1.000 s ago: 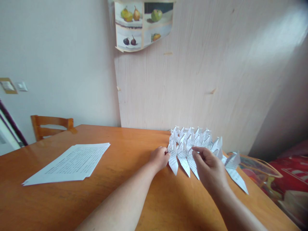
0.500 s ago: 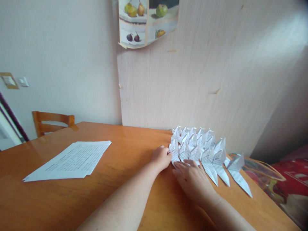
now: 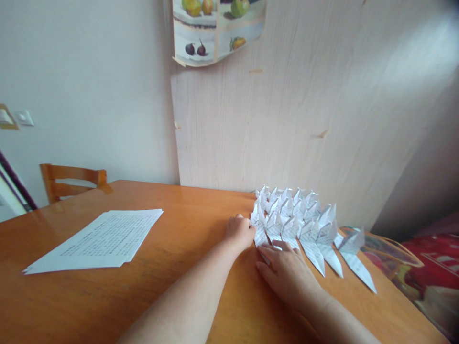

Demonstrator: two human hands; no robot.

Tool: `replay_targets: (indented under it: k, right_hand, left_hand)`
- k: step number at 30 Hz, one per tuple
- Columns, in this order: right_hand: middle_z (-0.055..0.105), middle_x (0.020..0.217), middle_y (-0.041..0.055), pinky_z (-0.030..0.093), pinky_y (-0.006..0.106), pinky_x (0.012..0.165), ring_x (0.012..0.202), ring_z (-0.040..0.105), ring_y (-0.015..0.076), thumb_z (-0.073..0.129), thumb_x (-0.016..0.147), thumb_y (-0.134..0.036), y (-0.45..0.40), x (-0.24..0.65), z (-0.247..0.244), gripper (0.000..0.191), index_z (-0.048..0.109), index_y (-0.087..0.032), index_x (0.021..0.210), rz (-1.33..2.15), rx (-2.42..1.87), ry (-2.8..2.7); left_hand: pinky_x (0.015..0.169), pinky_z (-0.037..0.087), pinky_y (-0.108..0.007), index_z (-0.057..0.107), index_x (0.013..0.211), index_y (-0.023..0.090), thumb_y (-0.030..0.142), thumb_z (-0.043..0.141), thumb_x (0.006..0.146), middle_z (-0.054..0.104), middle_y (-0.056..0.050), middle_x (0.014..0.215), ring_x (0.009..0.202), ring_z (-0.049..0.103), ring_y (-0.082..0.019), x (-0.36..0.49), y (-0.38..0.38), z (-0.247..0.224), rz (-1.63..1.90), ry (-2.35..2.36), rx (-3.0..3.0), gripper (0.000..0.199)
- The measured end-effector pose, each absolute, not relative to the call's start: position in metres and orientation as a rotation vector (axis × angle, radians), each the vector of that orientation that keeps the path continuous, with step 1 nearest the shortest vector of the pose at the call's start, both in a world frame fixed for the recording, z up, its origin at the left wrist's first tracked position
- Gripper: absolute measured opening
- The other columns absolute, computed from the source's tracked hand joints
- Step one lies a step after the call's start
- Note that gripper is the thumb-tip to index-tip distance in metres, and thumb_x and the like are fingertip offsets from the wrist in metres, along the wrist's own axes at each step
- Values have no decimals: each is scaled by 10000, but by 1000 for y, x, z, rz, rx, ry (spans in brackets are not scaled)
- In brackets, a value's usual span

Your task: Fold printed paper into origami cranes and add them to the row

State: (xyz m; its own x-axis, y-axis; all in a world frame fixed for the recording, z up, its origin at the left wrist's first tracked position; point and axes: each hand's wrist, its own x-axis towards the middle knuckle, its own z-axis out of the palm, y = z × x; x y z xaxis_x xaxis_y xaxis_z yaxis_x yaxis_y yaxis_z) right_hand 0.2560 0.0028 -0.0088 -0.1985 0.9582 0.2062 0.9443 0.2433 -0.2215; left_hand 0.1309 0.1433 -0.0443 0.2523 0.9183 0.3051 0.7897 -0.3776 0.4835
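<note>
Several folded paper figures [image 3: 321, 234], made of white printed paper with upright points and flat front flaps, stand close together in rows on the right of the table. My left hand [image 3: 239, 233] has its fingers curled in at the left edge of the front-left paper figure [image 3: 260, 224]; the grip itself is partly hidden. My right hand [image 3: 287, 272] lies low, palm down, with fingers stretched over the front flaps of the figures beside it. Its fingertips touch the paper near my left hand. One figure [image 3: 355, 258] stands a little apart at the right end.
A stack of printed sheets [image 3: 93, 243] lies on the left of the wooden table [image 3: 193, 205]. Behind it is a wooden chair [image 3: 73, 174]. A board with a fruit picture [image 3: 218, 28] backs the table. Red and clear bags [image 3: 433, 258] sit beyond the right edge.
My view has shifted slightly, so the sheets and chair appear farther left. The right hand's fingers have shifted a little on the flaps; the left hand stays at the same figure.
</note>
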Motion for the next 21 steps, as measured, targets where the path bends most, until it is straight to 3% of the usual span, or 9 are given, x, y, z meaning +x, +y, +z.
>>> replay_targets:
  k: [21]
  right_hand:
    - [701,1234,65,329,500,1009,1289,458,362,499,935,-337,1,254,-9,280,704,-245,1101,92,-1808,-2242]
  left_hand:
    - [730,448,-297,717,750,212,359,683,736,673,-59,874,841,609,-224,122,143,-48,811,1519,2397,151]
